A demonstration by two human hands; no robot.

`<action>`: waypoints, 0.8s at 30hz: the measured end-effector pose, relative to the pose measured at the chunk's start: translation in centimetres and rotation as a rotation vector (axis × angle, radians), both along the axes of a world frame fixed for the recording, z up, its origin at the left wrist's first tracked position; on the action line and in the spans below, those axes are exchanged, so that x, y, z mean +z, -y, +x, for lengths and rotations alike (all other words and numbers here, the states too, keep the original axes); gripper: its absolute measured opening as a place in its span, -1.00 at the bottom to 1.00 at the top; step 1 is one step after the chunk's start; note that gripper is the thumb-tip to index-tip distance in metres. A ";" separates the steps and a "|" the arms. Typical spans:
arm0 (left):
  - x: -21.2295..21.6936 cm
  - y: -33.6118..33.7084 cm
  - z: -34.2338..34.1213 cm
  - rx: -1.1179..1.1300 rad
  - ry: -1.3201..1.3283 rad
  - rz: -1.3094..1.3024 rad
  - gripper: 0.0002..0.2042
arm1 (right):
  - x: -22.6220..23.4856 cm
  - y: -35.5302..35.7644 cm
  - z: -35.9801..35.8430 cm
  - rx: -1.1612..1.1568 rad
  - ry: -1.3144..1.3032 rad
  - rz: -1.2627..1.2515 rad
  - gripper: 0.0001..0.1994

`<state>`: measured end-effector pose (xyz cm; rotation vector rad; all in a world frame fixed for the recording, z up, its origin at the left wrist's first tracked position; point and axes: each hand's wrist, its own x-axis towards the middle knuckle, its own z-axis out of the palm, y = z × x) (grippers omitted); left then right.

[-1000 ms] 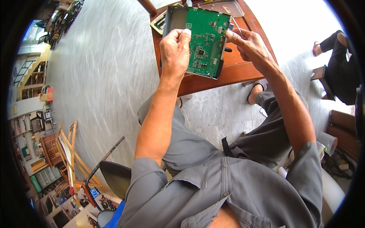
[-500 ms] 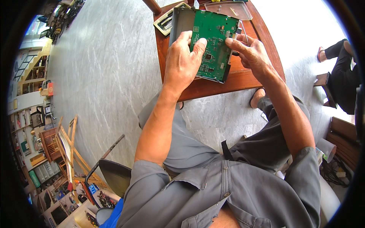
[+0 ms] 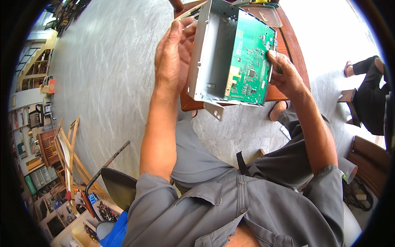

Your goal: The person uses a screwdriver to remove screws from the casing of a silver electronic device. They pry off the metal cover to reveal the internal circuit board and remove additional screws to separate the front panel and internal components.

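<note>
A metal chassis [image 3: 214, 53] with a green circuit board [image 3: 251, 61] along its right part is tilted above the wooden stool, so its hollow inside shows. A bent metal bracket [image 3: 214, 110] with holes juts from its near end. My right hand [image 3: 287, 74] grips the board's right edge, thumb on the face and fingers underneath. Beside the chassis's left wall is my left hand [image 3: 170, 57], palm toward it, fingers stretched and apart; whether the fingertips touch the metal is hard to tell.
The wooden stool [image 3: 294, 53] stands between my knees and bears a clear plastic tray [image 3: 265, 16] at its far side. Another person's leg [image 3: 364, 92] and a small stool [image 3: 349, 96] are at right. Wooden frames [image 3: 74, 164] and a black chair [image 3: 119, 187] stand at left.
The chassis has tilted and come nearer, turning its hollow side into sight. My left hand has let go of the board and moved left; my right hand has shifted slightly right and nearer.
</note>
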<state>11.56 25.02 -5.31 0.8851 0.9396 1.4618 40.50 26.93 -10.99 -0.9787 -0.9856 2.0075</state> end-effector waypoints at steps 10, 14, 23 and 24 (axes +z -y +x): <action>-1.9 -2.1 0.9 -0.260 0.279 0.251 -0.04 | -1.2 1.9 -3.5 0.169 -0.155 -0.192 -0.68; -1.8 -3.2 -0.9 -0.583 0.358 0.360 0.00 | 0.1 1.6 -4.3 0.165 -0.198 -0.271 -0.63; -0.6 -2.3 -1.8 -0.344 0.028 0.226 0.14 | -0.2 1.0 -3.8 0.169 -0.028 0.146 -0.57; -1.2 -2.7 -2.5 -0.342 -0.010 0.244 0.15 | 0.6 0.9 -4.4 0.197 0.085 0.389 -0.61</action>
